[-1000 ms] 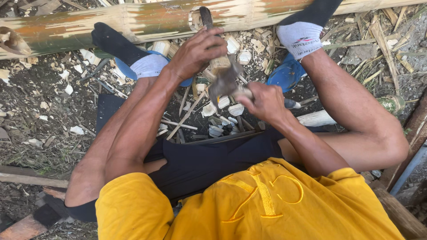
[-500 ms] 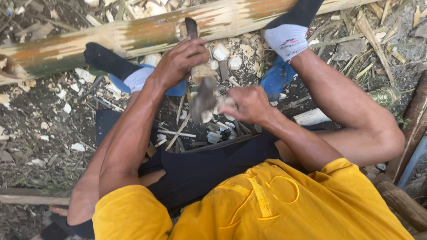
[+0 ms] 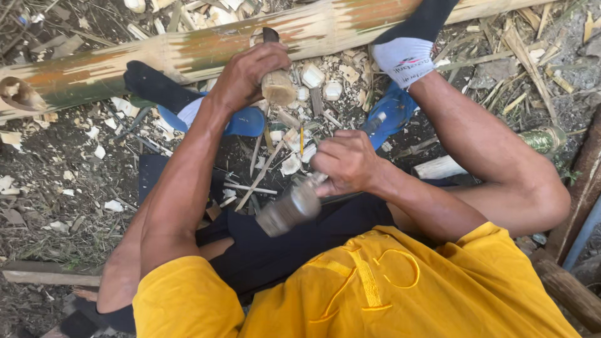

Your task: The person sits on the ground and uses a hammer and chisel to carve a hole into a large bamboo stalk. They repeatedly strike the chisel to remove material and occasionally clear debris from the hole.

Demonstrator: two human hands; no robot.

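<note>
My left hand is shut around a tool with a pale wooden handle. Its dark blade tip pokes up in front of a long bamboo pole lying across the ground. My right hand sits lower, close to my lap, and grips a blurred grey-brown cylindrical piece that points down-left. What that piece is made of is unclear from the blur. The two hands are apart. Both of my feet, in socks, rest against the pole.
Blue sandals sit under my feet. Bamboo chips and splinters litter the dirt between my legs. A cut bamboo stub lies at right, wooden posts at the lower right, a plank at the lower left.
My right hand has pulled away from the blade toward my lap, with the cylindrical piece now swinging low and blurred. My left hand has stayed up by the pole with the tool.
</note>
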